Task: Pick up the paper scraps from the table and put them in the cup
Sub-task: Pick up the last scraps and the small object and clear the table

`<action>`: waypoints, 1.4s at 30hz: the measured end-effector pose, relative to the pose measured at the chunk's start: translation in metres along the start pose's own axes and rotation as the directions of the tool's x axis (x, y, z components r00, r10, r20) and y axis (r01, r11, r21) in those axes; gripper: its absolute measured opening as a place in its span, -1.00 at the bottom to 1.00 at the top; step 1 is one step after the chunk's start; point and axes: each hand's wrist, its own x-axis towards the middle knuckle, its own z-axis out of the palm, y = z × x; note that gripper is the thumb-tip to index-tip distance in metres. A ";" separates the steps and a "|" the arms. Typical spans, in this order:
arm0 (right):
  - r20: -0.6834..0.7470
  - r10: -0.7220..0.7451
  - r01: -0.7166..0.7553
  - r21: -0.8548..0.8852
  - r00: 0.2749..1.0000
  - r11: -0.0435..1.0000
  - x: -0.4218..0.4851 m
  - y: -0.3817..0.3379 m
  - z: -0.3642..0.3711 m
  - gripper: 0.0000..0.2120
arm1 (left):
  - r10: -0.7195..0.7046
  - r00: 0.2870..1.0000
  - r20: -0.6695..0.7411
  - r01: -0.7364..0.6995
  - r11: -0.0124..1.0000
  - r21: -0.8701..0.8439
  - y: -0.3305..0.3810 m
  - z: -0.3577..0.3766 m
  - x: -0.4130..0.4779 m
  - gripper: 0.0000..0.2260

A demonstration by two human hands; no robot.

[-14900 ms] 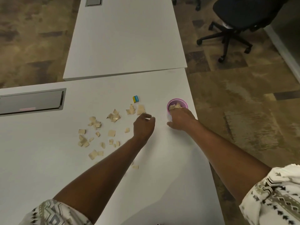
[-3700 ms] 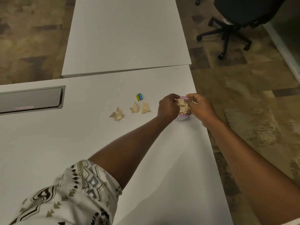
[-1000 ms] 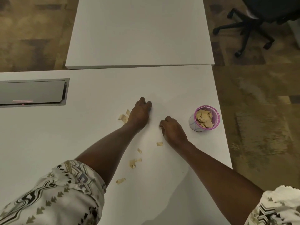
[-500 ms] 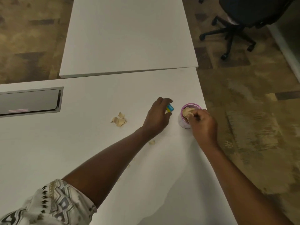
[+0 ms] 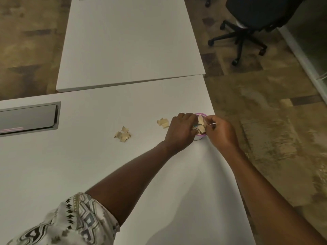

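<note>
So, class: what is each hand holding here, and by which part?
Both hands, left hand and right hand, pinch paper scraps over the cup; exact grip points are hidden.

Both my hands crowd the cup (image 5: 200, 137) near the table's (image 5: 74, 170) right edge: my left hand (image 5: 180, 133) closes its left side, my right hand (image 5: 221, 132) its right, and scraps heaped above the rim fill the mouth. Two scrap piles lie open to the left, one (image 5: 163, 122) just beside my left hand, one (image 5: 123, 135) farther out, with bare tabletop around and between them. A metal hatch (image 5: 28, 117) sits well apart at far left.
</note>
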 end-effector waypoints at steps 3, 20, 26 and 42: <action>-0.047 -0.020 0.018 -0.032 0.999 0.999 -0.006 -0.003 -0.002 -0.85 | -0.002 1.000 -0.018 0.002 1.000 -0.003 -0.011 -0.005 -0.015 -0.67; 0.413 -0.212 0.288 -0.130 0.886 0.949 -0.133 -0.017 0.118 -0.34 | -0.552 0.830 -0.080 0.557 0.816 0.157 -0.103 -0.022 -0.266 -0.27; 0.491 -0.175 0.363 -0.320 0.854 0.875 -0.146 -0.007 0.143 -0.18 | -0.796 0.601 -0.067 0.792 0.583 0.180 -0.088 -0.004 -0.348 -0.12; 0.664 -0.333 0.597 -0.214 0.669 0.773 -0.144 -0.033 0.171 -0.27 | -0.520 0.847 0.112 0.483 0.840 0.246 -0.119 0.000 -0.264 -0.25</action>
